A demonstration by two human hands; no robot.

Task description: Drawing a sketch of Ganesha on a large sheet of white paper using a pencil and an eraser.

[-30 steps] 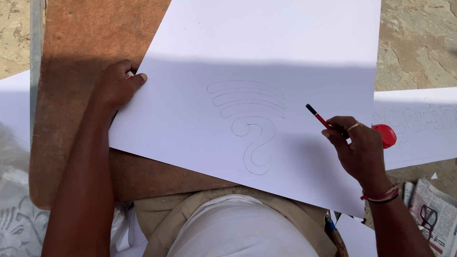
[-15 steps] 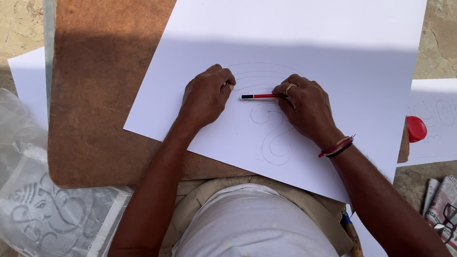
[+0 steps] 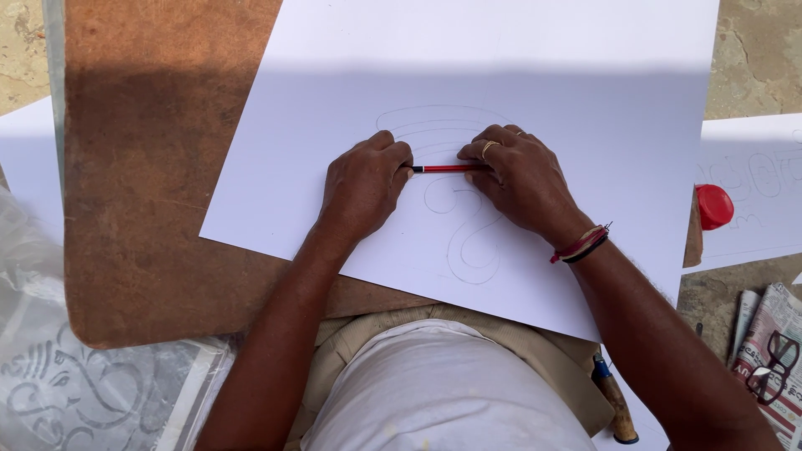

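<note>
A large white sheet (image 3: 576, 92) lies tilted on a brown wooden board (image 3: 150, 184) across my lap. Faint pencil curves (image 3: 468, 250) are drawn near its middle. My right hand (image 3: 518, 179), with a ring and wrist bands, holds a red pencil (image 3: 447, 169) lying level over the drawing. My left hand (image 3: 363, 184) rests on the paper, its fingers closed around the pencil's dark end. Both hands meet over the sketch and cover part of it.
A red cap (image 3: 714, 206) sits at the board's right edge beside another white sheet (image 3: 760, 192) with faint outlines. Newspaper (image 3: 769, 351) lies at lower right. A wooden-handled tool (image 3: 614, 401) rests by my hip. A patterned clear sheet (image 3: 67, 384) lies at lower left.
My left hand came from the paper's left edge to the middle. My right hand brought the pencil in from the right, and both hands now grip it over the drawing.
</note>
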